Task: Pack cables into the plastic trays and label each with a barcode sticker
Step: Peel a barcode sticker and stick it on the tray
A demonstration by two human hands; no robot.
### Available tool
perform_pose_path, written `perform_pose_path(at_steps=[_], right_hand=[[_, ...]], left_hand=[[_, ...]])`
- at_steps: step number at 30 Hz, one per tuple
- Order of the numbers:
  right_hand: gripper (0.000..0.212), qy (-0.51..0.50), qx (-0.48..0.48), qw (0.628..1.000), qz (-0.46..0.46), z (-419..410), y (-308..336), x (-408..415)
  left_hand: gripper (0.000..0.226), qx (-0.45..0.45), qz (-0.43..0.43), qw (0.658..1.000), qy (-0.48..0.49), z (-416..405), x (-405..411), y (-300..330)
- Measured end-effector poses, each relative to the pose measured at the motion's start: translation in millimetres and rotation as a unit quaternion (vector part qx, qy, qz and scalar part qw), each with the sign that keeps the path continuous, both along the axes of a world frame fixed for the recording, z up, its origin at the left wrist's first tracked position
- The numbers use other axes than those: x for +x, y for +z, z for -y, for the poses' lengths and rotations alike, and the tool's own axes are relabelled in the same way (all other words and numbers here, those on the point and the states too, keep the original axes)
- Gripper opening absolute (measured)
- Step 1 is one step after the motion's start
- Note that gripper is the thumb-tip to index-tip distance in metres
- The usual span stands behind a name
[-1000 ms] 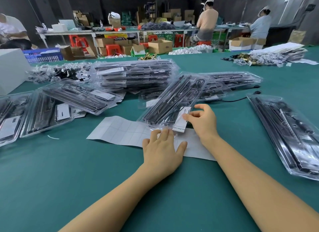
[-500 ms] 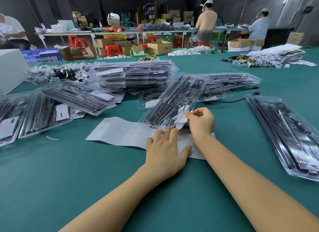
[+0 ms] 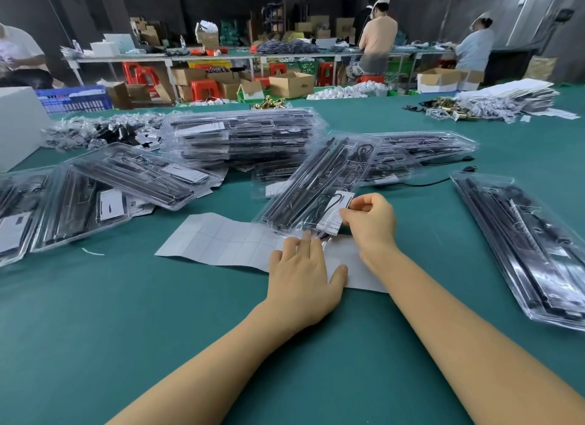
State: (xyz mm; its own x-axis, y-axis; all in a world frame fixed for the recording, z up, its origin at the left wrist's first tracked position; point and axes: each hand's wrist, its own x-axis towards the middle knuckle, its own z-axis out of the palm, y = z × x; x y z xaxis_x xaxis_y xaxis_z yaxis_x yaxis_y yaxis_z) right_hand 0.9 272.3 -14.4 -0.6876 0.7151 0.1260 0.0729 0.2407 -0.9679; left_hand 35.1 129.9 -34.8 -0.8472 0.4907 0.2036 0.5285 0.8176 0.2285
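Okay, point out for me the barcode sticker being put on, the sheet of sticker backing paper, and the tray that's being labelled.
barcode sticker (image 3: 336,214): head view, middle of the white label.
backing paper (image 3: 221,239): head view, bare left half of the sheet.
tray (image 3: 319,184): head view, clear lid at mid-length.

Large work surface (image 3: 95,329) covered in teal-green cloth; behind it, long white-framed benches (image 3: 221,57) running across the room, loaded with clutter; red plastic stools (image 3: 202,87) and open cardboard boxes (image 3: 291,84) on the floor beneath and in front; blue crate (image 3: 74,98) at left beside a white block (image 3: 19,124); dark grey walls (image 3: 79,10), dimly lit; pale vertical strip (image 3: 522,3) at far right, possibly a door frame or pillar; three people (image 3: 378,41) working at the benches.
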Motion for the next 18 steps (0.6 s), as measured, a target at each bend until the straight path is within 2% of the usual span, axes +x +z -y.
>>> perform_pose_path(at_steps=[5,13,18], right_hand=[[0.014,-0.008,0.082,0.996,0.017,2.9,-1.2,-3.5],[0.004,-0.063,0.098,0.993,-0.008,12.3,-7.8,-8.4],[0.015,-0.036,0.085,0.995,0.029,12.6,-11.7,-10.3]], left_hand=[[0.065,0.024,-0.010,1.000,-0.007,0.6,-0.9,-1.8],[0.072,0.000,-0.052,0.999,0.000,-2.5,-4.8,-9.9],[0.074,0.003,-0.061,0.998,0.011,-4.4,-3.6,-9.6]])
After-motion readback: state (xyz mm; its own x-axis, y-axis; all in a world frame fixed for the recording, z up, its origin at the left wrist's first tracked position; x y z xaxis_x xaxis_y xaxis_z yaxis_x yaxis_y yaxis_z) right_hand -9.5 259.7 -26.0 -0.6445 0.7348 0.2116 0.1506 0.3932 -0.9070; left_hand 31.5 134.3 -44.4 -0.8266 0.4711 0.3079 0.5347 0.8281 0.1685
